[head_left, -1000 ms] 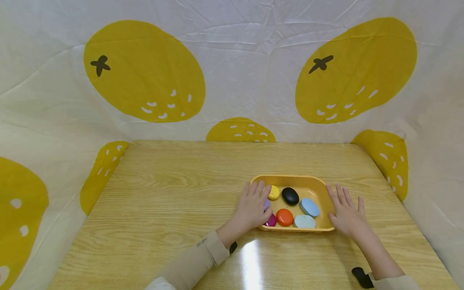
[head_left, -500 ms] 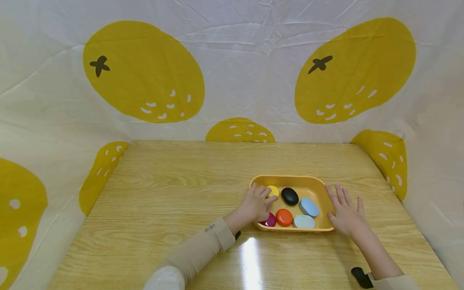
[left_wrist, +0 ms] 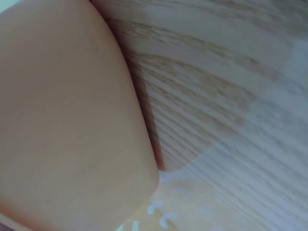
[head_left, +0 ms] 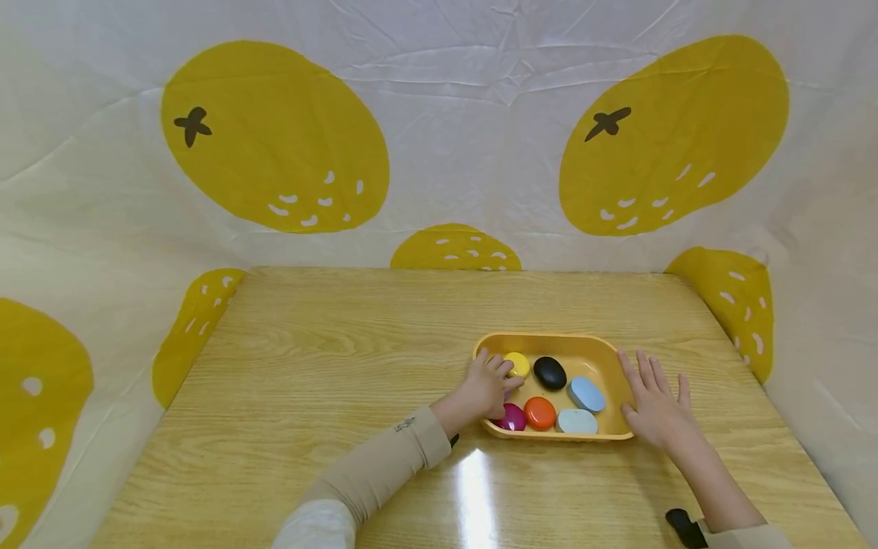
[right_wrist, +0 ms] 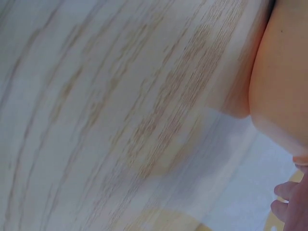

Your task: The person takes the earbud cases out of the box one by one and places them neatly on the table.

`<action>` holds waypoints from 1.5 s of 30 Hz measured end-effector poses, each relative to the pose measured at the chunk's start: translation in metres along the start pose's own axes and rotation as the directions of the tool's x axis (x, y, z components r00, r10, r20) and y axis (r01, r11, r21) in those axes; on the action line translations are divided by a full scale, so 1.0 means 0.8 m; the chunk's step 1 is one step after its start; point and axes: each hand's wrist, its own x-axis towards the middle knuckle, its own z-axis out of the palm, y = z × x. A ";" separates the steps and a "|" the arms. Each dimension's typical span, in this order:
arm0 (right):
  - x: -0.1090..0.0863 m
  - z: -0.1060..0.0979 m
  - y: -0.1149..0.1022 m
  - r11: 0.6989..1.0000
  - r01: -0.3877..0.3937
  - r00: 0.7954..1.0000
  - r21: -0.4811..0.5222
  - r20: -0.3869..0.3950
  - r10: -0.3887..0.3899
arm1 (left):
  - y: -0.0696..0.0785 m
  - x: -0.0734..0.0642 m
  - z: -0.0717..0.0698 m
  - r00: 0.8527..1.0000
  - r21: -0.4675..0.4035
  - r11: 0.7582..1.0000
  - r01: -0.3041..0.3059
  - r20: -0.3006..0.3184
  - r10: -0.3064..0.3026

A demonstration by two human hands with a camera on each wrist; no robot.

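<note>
An orange tray [head_left: 549, 340] with smooth pebble-shaped pieces stands right of centre on the wooden table in the head view. My left hand [head_left: 485, 387] reaches over its left end, fingers bent around a purple pebble [head_left: 508, 395] that is mostly hidden beneath them. Close by that hand lie a yellow pebble [head_left: 517, 364] and a magenta pebble [head_left: 512, 417]. My right hand [head_left: 660, 408] rests with spread, straight fingers against the tray's right end. In the left wrist view, the wrist [left_wrist: 72, 120] blocks the hand. Fingers [right_wrist: 285, 199] show at the right wrist view's lower right edge.
Also in the tray are a black pebble [head_left: 550, 373], an orange-red one [head_left: 539, 413], a light blue one [head_left: 586, 394] and a pale one [head_left: 577, 421]. The wooden table [head_left: 329, 343] ends at a white cloth [head_left: 473, 152] with yellow fruit prints.
My left hand has shifted slightly right and into the tray, its fingers bending from nearly straight to curled over the purple pebble. The right hand has stayed at the tray's right end.
</note>
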 end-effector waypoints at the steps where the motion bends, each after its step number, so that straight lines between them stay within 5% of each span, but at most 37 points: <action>1: 0.000 0.000 0.000 1.000 -0.001 1.000 0.001 0.001 0.001 | 0.000 0.001 0.000 1.000 0.003 1.000 0.000 0.001 0.000; 11: 0.000 0.001 0.001 1.000 -0.001 1.000 0.002 -0.001 0.001 | 0.000 0.000 0.000 1.000 0.005 1.000 0.006 -0.005 -0.006; 21: 0.000 0.003 0.002 1.000 0.000 1.000 -0.006 -0.014 0.000 | -0.002 -0.008 0.004 0.987 -0.003 1.000 0.017 -0.162 -0.017; 25: 0.000 0.003 0.001 1.000 -0.001 1.000 -0.004 -0.019 0.001 | -0.003 -0.008 0.008 0.963 0.000 0.999 0.038 -0.266 -0.036; 29: 0.000 0.003 0.001 1.000 -0.004 1.000 -0.004 -0.019 0.003 | -0.009 -0.006 0.008 0.921 -0.044 0.997 0.070 -0.381 -0.081; 38: -0.001 0.002 0.000 1.000 -0.005 1.000 -0.004 -0.013 0.005 | -0.055 -0.007 0.005 0.828 -0.301 0.947 0.116 -0.498 -0.260; 41: -0.001 0.001 -0.001 1.000 -0.005 1.000 -0.001 -0.014 0.005 | -0.073 -0.009 0.009 0.824 -0.364 0.918 0.158 -0.464 -0.326; 45: -0.002 0.001 -0.001 1.000 -0.005 1.000 -0.001 -0.011 0.005 | -0.093 -0.011 0.018 0.837 -0.412 0.884 0.219 -0.386 -0.387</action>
